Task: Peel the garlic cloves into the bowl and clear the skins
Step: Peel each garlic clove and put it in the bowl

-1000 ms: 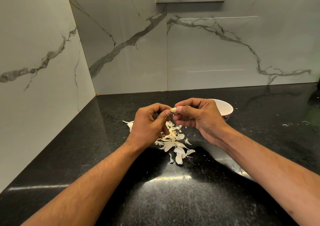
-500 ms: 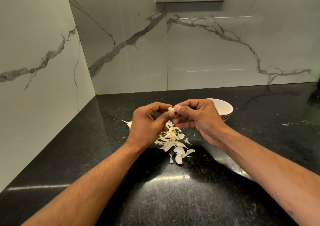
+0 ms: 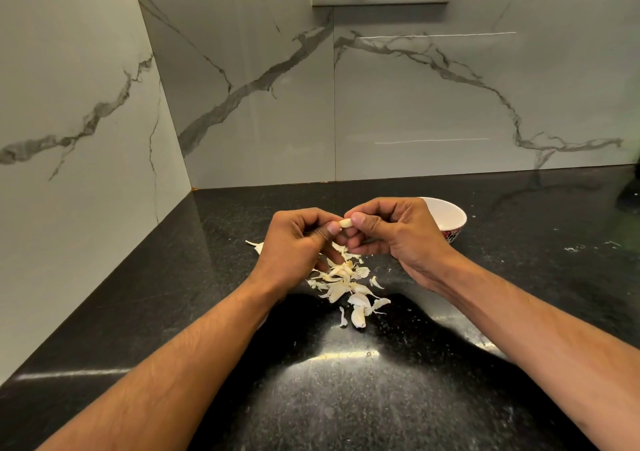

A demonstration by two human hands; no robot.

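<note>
While pinched between both hands (left hand [image 3: 294,243], right hand [image 3: 398,232]), a garlic clove [image 3: 345,223] above the skins [image 3: 346,281].

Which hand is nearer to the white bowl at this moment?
Right. The right hand is directly in front of the bowl, covering its near-left rim in this view. The left hand is farther left, beyond the garlic clove both hands pinch.

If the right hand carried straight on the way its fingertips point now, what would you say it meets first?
The right hand points leftward, pinching a garlic clove. Just past it is the left hand, whose thumb already touches the clove, so it would most likely meet the left hand first.
</note>
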